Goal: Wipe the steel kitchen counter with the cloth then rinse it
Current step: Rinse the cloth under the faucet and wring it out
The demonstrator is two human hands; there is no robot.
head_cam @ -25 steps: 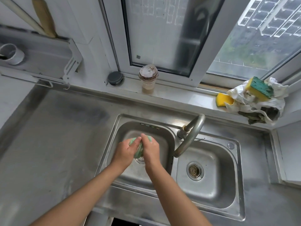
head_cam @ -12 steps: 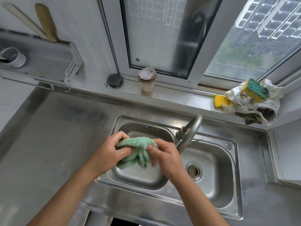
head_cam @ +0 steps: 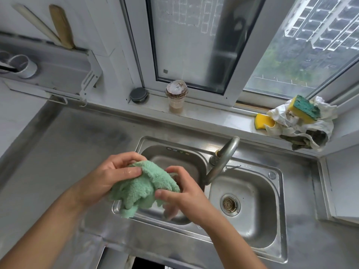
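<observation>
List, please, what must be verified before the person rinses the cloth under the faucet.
1. Grip on the cloth: ok. The left hand and the right hand both hold the green cloth.
2. Cloth over the sink: ok. It hangs above the left basin.
3. Water running: not ok. No stream shows at the faucet.
4. Left basin drain free: cannot tell. Cloth and hands hide it.
5. A hand free to start the water: not ok. Both hold the cloth.
</observation>
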